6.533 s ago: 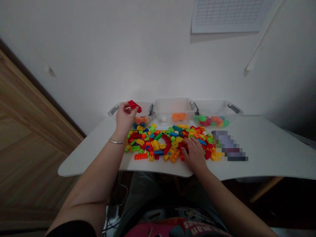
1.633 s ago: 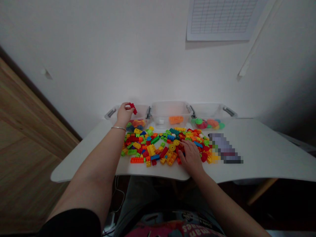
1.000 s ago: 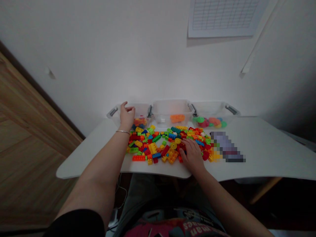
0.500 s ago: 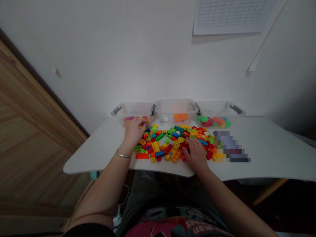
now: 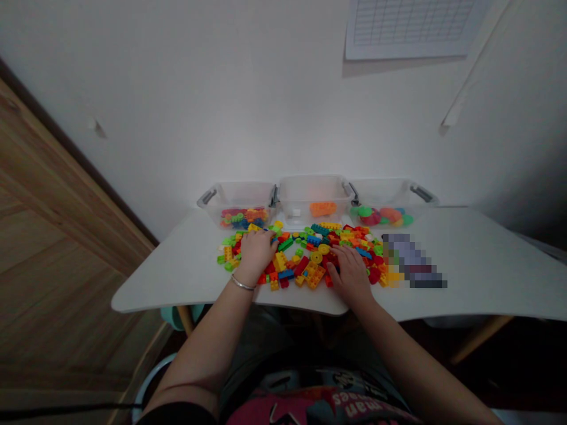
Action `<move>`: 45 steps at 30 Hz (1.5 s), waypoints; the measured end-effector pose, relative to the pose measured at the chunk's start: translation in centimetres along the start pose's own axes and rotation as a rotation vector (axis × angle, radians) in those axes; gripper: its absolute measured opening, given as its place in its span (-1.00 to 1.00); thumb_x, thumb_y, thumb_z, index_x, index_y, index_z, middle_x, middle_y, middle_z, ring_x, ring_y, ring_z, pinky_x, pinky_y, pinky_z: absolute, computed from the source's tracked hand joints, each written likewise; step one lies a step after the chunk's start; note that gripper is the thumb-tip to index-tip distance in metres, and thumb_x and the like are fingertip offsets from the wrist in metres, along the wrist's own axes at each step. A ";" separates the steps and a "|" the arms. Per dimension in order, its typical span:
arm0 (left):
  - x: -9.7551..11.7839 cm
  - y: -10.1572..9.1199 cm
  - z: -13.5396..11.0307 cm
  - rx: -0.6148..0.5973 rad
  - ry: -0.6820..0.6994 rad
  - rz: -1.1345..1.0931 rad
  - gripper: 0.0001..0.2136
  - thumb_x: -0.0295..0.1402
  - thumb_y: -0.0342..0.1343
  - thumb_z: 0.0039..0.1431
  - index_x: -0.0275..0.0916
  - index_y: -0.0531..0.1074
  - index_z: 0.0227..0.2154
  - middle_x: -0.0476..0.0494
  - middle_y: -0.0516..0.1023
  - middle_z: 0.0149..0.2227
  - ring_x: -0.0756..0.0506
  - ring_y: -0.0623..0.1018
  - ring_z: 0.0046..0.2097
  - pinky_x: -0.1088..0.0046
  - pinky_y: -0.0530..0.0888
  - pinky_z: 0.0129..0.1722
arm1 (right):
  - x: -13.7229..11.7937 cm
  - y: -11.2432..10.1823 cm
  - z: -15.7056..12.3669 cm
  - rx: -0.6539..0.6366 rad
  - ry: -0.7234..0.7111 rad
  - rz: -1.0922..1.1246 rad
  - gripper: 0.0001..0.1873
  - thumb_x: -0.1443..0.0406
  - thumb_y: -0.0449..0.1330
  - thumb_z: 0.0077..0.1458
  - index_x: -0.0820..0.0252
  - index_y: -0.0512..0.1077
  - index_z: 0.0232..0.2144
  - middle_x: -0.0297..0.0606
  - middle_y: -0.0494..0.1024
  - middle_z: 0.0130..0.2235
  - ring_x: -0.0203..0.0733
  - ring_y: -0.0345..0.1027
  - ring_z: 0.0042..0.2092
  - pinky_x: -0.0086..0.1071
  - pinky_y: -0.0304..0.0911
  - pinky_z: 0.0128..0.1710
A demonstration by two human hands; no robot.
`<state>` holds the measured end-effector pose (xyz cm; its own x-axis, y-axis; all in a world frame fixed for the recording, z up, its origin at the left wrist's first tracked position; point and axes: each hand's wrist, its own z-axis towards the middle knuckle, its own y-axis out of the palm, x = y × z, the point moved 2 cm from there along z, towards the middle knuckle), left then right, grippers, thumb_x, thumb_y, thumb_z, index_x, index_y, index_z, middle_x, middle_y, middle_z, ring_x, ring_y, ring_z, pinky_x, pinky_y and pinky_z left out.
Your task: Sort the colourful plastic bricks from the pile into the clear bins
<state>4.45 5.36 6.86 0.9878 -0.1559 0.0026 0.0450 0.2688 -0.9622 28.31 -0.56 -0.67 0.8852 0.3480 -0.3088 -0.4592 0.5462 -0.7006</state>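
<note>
My right hand lies open on the toy bricks, my left hand curled, grip unclear; a careless sweep could scatter them.

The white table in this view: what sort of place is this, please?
Probably a home play room: plastic building bricks, clear storage bins, and a paper grid chart on the wall.

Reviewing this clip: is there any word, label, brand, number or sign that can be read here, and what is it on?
Shirt: upside-down print, "man" legible, the rest unclear.
Wall sheet: printed grid, any entries too small to read.
Pixelated item: blurred out, unreadable.
</note>
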 end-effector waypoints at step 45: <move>6.5 3.0 -6.5 0.172 0.139 -0.619 -0.69 -0.33 0.11 0.22 -0.07 0.44 0.02 -0.07 0.56 -0.03 -0.18 0.38 0.12 -0.01 0.04 0.30 | -1.1 -1.2 -0.2 0.018 -0.141 -0.037 -0.61 0.19 0.06 0.22 0.22 0.39 0.03 -0.13 0.48 0.09 0.08 0.12 0.23 0.11 -0.09 0.30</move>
<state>10.03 -1.07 2.19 0.7440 -0.4486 0.4953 0.6331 0.2361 -0.7372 27.92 -1.80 0.39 0.8828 0.4300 -0.1891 -0.4290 0.5740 -0.6975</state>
